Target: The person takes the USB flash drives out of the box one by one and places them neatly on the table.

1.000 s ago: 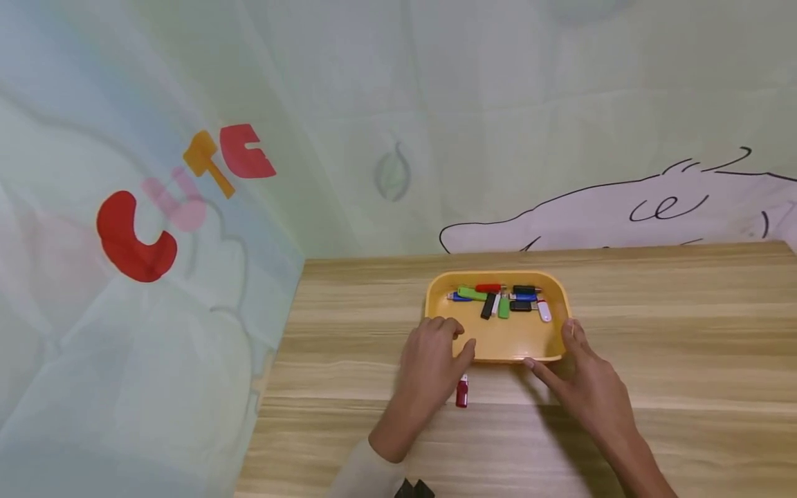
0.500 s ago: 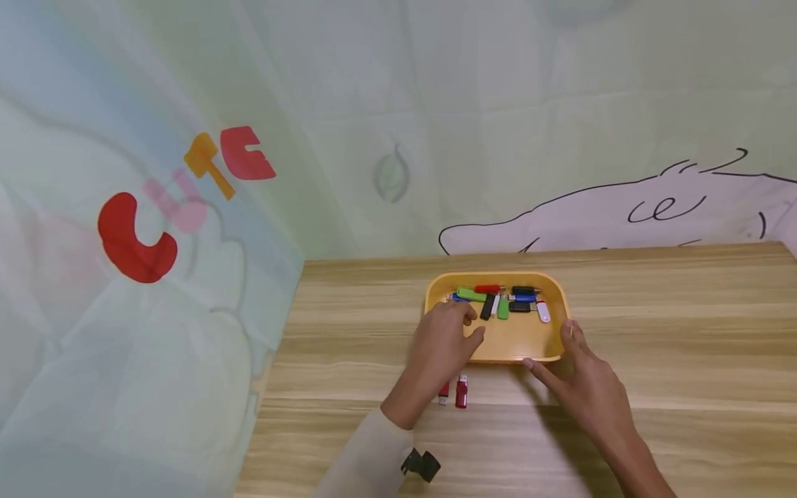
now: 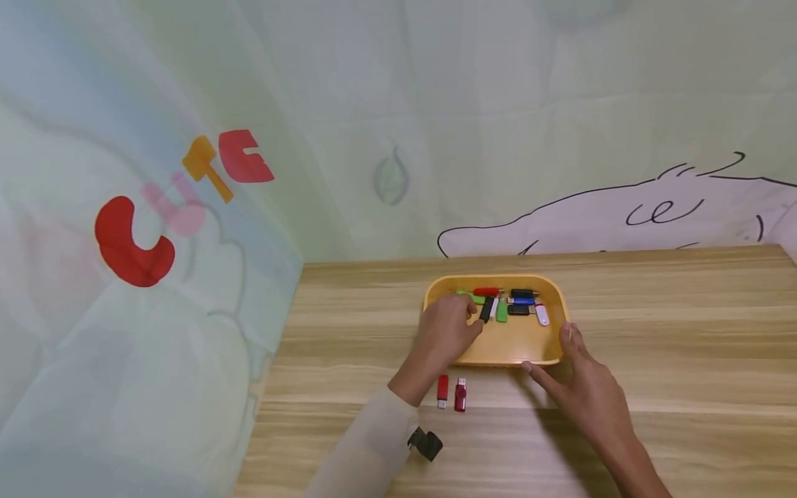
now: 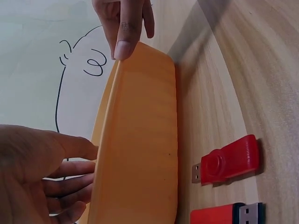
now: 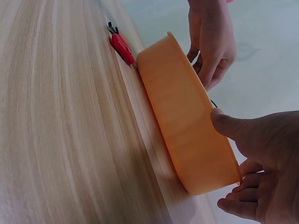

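A yellow-orange plastic tray (image 3: 512, 344) holds several USB flash drives in red, green, blue, black and white, grouped toward its far side. My left hand (image 3: 447, 324) reaches over the tray's left part, fingers loosely bent, with a gap between thumb and fingers beside a black USB flash drive (image 3: 487, 309). It hides the blue drive at the left of the group. At the near right corner my right hand (image 3: 588, 380) grips the tray, thumb on the front rim and fingers along the right end. In the right wrist view that thumb (image 5: 226, 122) presses the rim.
Two USB flash drives lie side by side on the wooden table (image 3: 685, 332) before the tray: a red and black one (image 3: 443, 391) and a dark red one (image 3: 461, 395). A printed cloth (image 3: 349, 138) hangs behind the table and along its left.
My left hand has moved from the tray's left front rim farther in toward the drives, uncovering the red and black drive on the table. The right hand stays on the tray's corner.
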The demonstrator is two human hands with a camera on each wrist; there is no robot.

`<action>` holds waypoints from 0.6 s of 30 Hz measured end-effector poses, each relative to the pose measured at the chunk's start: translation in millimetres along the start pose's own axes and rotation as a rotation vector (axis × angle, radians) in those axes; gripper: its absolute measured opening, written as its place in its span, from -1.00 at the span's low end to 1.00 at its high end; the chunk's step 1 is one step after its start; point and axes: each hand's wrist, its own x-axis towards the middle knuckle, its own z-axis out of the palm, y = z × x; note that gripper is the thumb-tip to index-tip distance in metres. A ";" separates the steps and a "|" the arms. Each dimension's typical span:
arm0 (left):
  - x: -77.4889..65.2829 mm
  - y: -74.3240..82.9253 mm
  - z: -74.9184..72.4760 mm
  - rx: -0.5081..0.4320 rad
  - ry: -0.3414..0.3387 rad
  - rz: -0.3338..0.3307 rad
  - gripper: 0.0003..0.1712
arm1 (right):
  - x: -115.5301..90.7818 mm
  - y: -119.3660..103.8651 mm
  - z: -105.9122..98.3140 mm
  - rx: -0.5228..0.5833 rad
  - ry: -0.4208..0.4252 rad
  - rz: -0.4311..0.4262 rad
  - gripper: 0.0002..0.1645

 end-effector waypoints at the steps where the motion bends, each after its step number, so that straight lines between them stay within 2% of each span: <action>1: 1.2 0.2 0.0 -0.004 -0.002 -0.005 -0.74 | 0.0 0.0 0.0 0.001 0.001 0.000 0.31; 5: 6.4 1.7 0.5 -0.011 -0.009 -0.020 -0.73 | -0.3 0.2 0.2 0.004 0.014 -0.006 0.31; 11: 13.1 3.3 3.5 0.061 -0.024 -0.033 -0.72 | -1.1 0.2 0.8 0.006 0.008 -0.001 0.31; 18: 22.8 4.0 11.3 0.081 -0.051 -0.031 -0.75 | -0.7 0.9 0.9 0.005 0.003 0.001 0.31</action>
